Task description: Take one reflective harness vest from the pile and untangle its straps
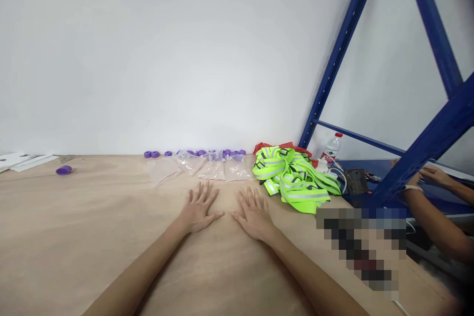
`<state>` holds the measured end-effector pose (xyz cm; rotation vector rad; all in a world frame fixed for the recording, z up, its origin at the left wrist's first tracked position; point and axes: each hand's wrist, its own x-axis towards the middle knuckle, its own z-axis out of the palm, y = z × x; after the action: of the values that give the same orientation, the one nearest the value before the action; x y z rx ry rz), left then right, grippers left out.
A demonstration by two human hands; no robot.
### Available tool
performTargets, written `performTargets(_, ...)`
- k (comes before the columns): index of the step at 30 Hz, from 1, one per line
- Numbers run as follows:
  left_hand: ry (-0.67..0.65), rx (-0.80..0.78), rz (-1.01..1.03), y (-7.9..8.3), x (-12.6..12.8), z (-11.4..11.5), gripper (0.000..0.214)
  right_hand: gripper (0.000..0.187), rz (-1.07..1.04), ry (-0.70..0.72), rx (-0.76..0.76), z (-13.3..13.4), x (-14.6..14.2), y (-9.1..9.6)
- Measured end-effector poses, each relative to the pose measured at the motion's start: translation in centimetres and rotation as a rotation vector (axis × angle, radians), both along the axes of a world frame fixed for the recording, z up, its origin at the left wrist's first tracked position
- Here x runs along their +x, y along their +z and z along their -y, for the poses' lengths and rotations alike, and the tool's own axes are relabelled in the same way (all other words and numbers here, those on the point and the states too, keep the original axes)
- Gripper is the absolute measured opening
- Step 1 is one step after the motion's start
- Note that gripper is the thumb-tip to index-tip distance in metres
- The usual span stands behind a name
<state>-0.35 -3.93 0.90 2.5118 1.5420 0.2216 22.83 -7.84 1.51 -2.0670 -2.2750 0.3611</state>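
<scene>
My left hand (199, 210) and my right hand (253, 215) lie flat, palms down, on the wooden table (74, 237), side by side with thumbs almost touching. Both hold nothing and their fingers are spread. Just beyond the fingertips lie several clear plastic zip bags (213, 169). Behind the bags, along the wall, runs a row of small purple caps (196, 152). One purple cap (63, 170) lies apart at the far left.
A heap of neon green reflective straps (292, 177) lies at the right on a red bag. A water bottle (332, 148), cables and a blue metal rack (425, 148) stand farther right. Another person's hands (433, 175) work there. White papers (25, 160) lie far left.
</scene>
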Motion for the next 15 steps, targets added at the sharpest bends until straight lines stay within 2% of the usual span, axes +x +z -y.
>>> performTargets(7,-0.020,-0.022,0.014,-0.1,-0.2,0.0,0.082,0.088,-0.034,0.087,-0.053,1.0,-0.2,0.6)
performTargets(10,-0.025,-0.037,0.015,0.4,-0.2,0.1,0.082,0.085,-0.001,0.092,0.002,1.2,0.0,1.0)
performTargets(12,-0.040,-0.051,0.015,0.6,-0.3,0.2,0.081,0.084,0.056,0.115,0.086,0.9,0.5,1.9)
performTargets(15,-0.070,-0.058,0.026,0.5,-0.5,0.3,0.077,0.088,0.165,0.173,0.204,-0.6,2.1,4.5)
